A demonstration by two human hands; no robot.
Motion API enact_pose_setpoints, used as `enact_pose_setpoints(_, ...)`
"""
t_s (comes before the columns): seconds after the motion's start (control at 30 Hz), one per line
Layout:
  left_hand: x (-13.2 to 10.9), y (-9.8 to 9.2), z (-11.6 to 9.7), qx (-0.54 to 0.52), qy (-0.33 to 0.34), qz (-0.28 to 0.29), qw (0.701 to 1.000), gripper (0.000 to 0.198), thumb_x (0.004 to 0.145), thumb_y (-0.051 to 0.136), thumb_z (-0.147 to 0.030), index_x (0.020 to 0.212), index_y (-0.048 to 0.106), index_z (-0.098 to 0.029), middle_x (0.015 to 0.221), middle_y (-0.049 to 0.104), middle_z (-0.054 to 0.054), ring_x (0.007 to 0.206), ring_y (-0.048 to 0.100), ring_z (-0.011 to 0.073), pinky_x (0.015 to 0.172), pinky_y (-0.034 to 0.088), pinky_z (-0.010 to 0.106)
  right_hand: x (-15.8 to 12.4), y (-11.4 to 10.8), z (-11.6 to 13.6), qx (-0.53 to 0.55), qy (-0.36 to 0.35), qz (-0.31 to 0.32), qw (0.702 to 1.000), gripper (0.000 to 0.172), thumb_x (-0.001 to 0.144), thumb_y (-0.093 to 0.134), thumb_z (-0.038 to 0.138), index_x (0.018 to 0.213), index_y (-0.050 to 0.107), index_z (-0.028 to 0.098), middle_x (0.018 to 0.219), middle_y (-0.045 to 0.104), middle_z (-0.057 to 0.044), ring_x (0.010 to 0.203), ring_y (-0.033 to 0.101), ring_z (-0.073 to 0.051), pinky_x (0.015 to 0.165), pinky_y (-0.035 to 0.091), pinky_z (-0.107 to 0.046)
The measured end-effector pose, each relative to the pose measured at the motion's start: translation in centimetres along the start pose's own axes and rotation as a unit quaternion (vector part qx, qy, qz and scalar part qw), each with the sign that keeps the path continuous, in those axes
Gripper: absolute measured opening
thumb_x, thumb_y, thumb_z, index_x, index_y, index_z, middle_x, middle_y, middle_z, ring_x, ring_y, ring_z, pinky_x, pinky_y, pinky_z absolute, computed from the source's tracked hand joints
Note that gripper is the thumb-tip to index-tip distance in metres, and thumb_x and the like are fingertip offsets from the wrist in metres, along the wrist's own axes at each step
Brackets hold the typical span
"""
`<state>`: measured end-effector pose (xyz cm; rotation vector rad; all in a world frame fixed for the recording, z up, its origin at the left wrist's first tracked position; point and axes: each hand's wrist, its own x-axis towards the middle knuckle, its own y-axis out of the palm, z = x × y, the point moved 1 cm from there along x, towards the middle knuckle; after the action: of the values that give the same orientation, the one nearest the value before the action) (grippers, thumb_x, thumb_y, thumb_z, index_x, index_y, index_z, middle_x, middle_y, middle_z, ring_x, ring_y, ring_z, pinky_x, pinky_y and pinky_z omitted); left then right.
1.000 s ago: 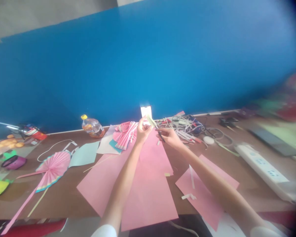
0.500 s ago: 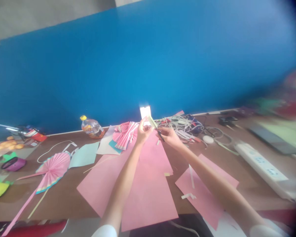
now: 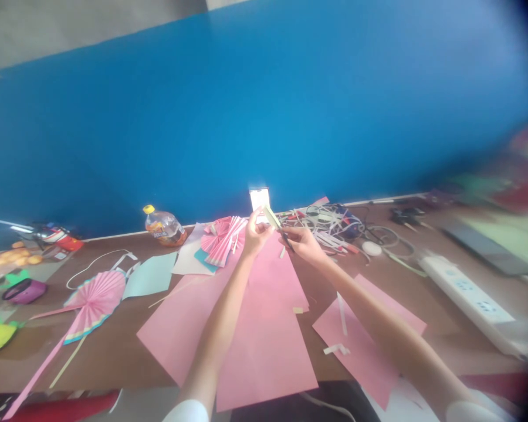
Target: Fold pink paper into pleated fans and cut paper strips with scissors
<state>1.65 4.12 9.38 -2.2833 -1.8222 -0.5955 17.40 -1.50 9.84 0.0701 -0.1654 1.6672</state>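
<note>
Over the pink paper sheets point(image 3: 264, 346), my left hand point(image 3: 257, 235) pinches a small folded piece of pale yellow-green paper point(image 3: 271, 217). My right hand point(image 3: 307, 245) is closed round what look like dark scissors point(image 3: 287, 241), their tip against the lower right end of the yellow-green paper. Fingers hide most of the scissors. Behind my hands a lit phone point(image 3: 259, 198) stands against the wall. A pink pleated paper fan point(image 3: 222, 241) lies just left of my left hand.
At left are another pink fan point(image 3: 97, 299), a light blue sheet point(image 3: 150, 275) and a yellow-capped bottle point(image 3: 165, 227). Paper strips and cables point(image 3: 330, 225) pile up behind my right hand. A white power strip point(image 3: 470, 299) and smaller pink sheets point(image 3: 356, 328) lie at right.
Almost nothing differs. Both hands stay in place on the yellow-green paper and the scissors, with only a very slight shift.
</note>
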Motion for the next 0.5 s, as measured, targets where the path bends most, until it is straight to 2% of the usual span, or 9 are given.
enact_pose_setpoints(0.27, 0.0, -0.2, -0.05, 0.003, 0.01, 0.005, 1.0, 0.08, 0.072, 0.079, -0.031, 0.143, 0.043, -0.029, 0.15, 0.04, 0.013, 0.074, 0.059, 0.0074, 0.068, 0.051, 0.023, -0.08, 0.08, 0.23, 0.002, 0.007, -0.004, 1.0, 0.056, 0.069, 0.073, 0.044, 0.111, 0.07, 0.007, 0.053, 0.052, 0.003, 0.046, 0.044, -0.009, 0.044, 0.037, -0.024)
enact_pose_setpoints(0.5, -0.26, 0.23, -0.07, 0.013, -0.006, 0.017, 1.0, 0.084, 0.071, 0.08, -0.028, 0.145, 0.041, -0.028, 0.15, 0.041, 0.014, 0.075, 0.06, 0.0083, 0.07, 0.053, 0.025, 0.17, -0.24, -0.22, 0.011, 0.009, -0.01, 1.0, 0.057, 0.068, 0.074, 0.046, 0.11, 0.069, 0.008, 0.051, 0.051, 0.004, 0.044, 0.044, -0.01, 0.045, 0.037, -0.025)
